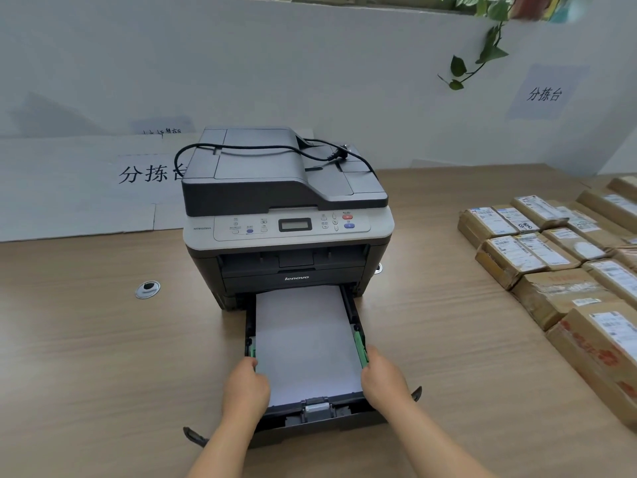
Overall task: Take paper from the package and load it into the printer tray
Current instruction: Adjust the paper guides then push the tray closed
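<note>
A grey and black printer (pixel 286 215) stands on the wooden table (pixel 103 339), with its black paper tray (pixel 348 408) pulled out toward me. A stack of white paper (pixel 305 336) lies flat in the tray between two green side guides (pixel 360 346). My left hand (pixel 245 388) rests at the tray's left side on the paper's edge. My right hand (pixel 381 376) rests at the right side by the green guide. Whether either hand pinches the paper is hidden. No paper package is in view.
A black power cable (pixel 262 146) lies coiled on the printer's lid. Several taped cardboard parcels (pixel 551 270) cover the table's right side. A round cable grommet (pixel 148 289) sits left of the printer. White boards with writing (pixel 148 174) lean behind.
</note>
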The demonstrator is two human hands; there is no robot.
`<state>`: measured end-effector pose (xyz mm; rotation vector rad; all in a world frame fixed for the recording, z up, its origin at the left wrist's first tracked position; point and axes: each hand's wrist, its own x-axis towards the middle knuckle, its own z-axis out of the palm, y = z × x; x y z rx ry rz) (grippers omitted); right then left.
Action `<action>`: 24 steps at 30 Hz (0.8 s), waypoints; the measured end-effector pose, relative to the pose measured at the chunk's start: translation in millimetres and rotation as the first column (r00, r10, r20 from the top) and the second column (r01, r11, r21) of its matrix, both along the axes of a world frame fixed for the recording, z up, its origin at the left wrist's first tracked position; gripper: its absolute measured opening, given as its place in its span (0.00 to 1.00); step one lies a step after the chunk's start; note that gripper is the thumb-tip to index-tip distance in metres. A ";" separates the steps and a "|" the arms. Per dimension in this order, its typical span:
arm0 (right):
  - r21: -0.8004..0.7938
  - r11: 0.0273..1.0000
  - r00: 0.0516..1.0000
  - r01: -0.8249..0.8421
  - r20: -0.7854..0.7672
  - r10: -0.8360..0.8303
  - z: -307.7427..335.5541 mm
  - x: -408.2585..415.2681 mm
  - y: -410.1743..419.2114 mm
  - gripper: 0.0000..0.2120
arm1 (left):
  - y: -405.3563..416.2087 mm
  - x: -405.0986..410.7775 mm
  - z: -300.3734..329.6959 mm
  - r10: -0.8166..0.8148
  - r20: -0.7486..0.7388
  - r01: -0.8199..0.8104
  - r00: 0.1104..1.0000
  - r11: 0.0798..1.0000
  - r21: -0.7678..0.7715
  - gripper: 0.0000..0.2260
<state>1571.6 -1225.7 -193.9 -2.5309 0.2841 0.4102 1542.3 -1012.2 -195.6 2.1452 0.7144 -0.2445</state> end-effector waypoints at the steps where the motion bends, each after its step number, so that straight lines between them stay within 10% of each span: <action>1: -0.030 0.999 0.999 -0.020 0.035 0.021 2.7 -4.6 -1.6 0.16 | 0.4 -2.6 1.6 -0.019 -0.005 0.020 1.000 0.999 0.030 0.20; 9: -0.183 0.976 0.936 -0.114 0.309 0.167 38.0 -44.6 -14.6 0.10 | -3.4 -34.0 26.0 -0.155 0.039 0.141 0.987 0.961 0.238 0.13; 24: -0.291 0.851 0.897 -0.437 -0.080 0.434 30.3 -81.5 -13.9 0.12 | -8.3 -79.4 24.2 -0.471 -0.435 0.637 0.767 0.636 0.435 0.14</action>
